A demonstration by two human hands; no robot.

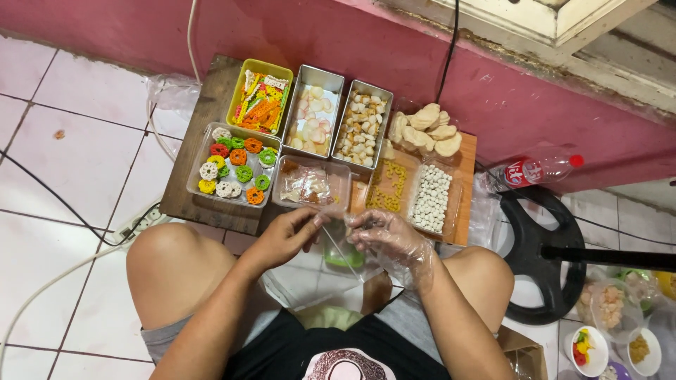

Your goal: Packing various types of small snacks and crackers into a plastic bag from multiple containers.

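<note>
My left hand [285,236] is bare and pinches the edge of a small clear plastic bag [336,243] just in front of the wooden board [204,204]. My right hand [391,239] wears a thin clear plastic glove and grips the other side of the same bag. The bag hangs between both hands over the floor between my knees, with something green [345,257] showing behind it. Right beyond my hands stands a clear tray [310,184] of mixed crackers.
The board holds a yellow tub of colourful sticks [259,98], two metal tins of pale crackers [313,112] [361,125], a tray of flower-shaped crackers [236,165], yellow pieces [389,186], white pellets [431,198] and round crackers [424,130]. A bottle [531,171], black stand base [539,253], bowls [588,348] and a power strip [137,225] lie around.
</note>
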